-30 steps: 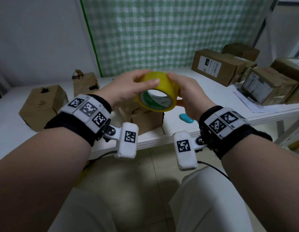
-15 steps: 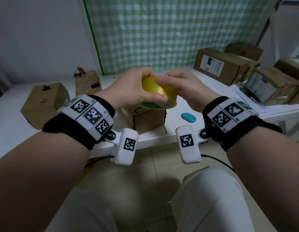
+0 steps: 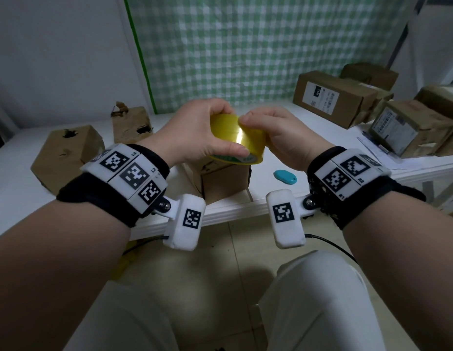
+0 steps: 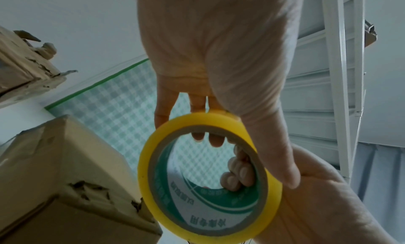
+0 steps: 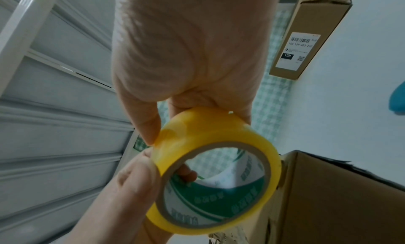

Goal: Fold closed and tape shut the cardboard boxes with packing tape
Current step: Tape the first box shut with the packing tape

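Yellow packing tape roll [image 3: 237, 138]: held above the small cardboard box [image 3: 224, 179] at the white table [image 3: 245, 211] edge. My left hand [image 3: 195, 138] grips it, thumb curled across its near rim. My right hand [image 3: 278, 138] pinches its outer face with thumb and fingertips.

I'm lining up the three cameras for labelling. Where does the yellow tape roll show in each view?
Head: tape roll at upper centre, held between left hand and right hand.
Left wrist: tape roll at lower centre, core facing the camera.
Right wrist: tape roll at lower centre.
Shared landmark: the green checked cloth, seen through the roll's core in both wrist views.
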A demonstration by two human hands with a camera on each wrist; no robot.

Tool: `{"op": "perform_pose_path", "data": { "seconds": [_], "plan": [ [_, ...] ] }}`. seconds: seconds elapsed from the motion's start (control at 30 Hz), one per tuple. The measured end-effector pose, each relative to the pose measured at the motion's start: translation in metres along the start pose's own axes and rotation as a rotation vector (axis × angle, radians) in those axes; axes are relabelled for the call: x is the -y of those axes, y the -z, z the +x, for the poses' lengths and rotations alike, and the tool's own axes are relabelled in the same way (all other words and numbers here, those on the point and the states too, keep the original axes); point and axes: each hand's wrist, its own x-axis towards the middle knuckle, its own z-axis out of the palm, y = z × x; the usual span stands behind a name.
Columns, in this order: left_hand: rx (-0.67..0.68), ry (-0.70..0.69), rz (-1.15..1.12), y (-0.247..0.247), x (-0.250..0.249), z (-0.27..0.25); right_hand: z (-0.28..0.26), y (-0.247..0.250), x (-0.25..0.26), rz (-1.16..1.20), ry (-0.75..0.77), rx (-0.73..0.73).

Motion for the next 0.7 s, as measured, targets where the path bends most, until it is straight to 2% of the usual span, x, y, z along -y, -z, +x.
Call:
{"op": "perform_pose_path", "data": {
  "seconds": [0.23,0.47,0.7],
  "plan": [
    [-0.003,-0.011,0.048,-0.004,-0.003,0.0,-0.003,-0.009,0.005,-0.081,-0.064,-0.166],
    [-0.016,-0.046,0.147,-0.012,-0.005,0.0,-0.004,-0.015,0.01,-0.125,-0.13,-0.256],
    [0.022,-0.037,0.127,-0.01,-0.003,0.002,-0.011,-0.015,0.006,-0.085,-0.147,-0.214]
  ]
}}
